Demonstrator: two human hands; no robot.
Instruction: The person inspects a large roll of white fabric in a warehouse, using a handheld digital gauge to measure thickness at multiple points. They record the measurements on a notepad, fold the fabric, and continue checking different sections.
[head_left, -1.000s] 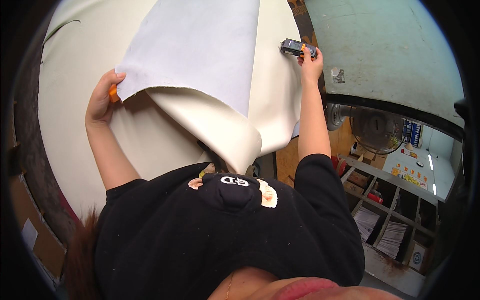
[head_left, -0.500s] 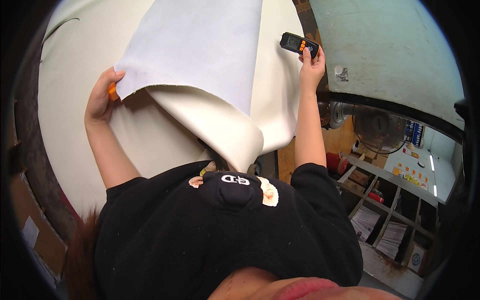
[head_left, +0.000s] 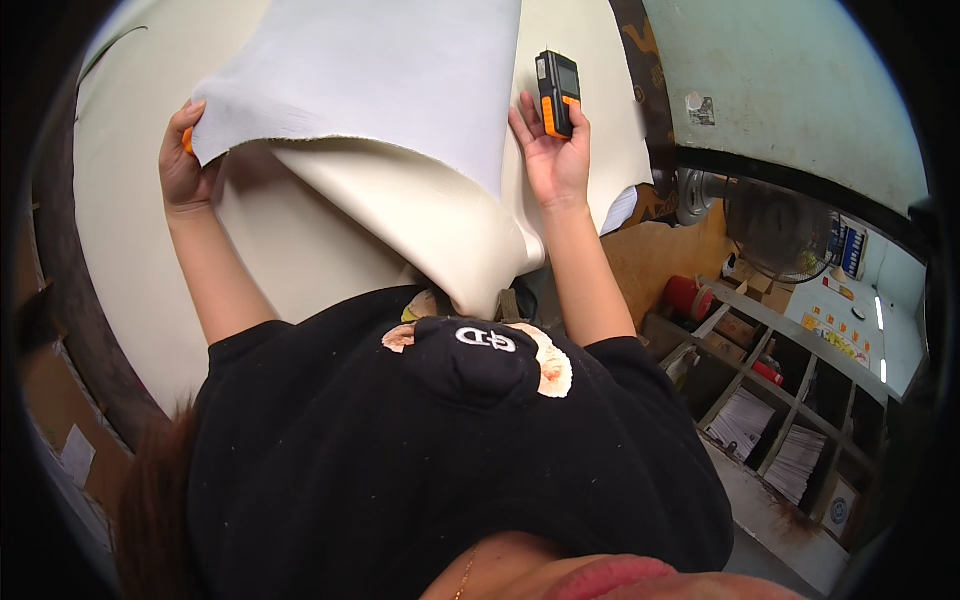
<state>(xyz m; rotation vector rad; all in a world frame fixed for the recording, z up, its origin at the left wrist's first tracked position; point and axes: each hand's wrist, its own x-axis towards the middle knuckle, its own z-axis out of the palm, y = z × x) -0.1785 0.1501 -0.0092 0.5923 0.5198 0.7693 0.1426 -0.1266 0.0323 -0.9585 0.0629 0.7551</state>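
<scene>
Cream sheet [head_left: 120,220] behind; meter [head_left: 558,95] swung pins-up, apparently idle, in loosely curled right hand [head_left: 555,165]; left hand [head_left: 185,170] pinches grey flap [head_left: 350,80].

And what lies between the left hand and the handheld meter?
From left hand to handheld meter, the head view shows the pale blue-grey flap, then a narrow cream strip and fingers of the right hand.
</scene>
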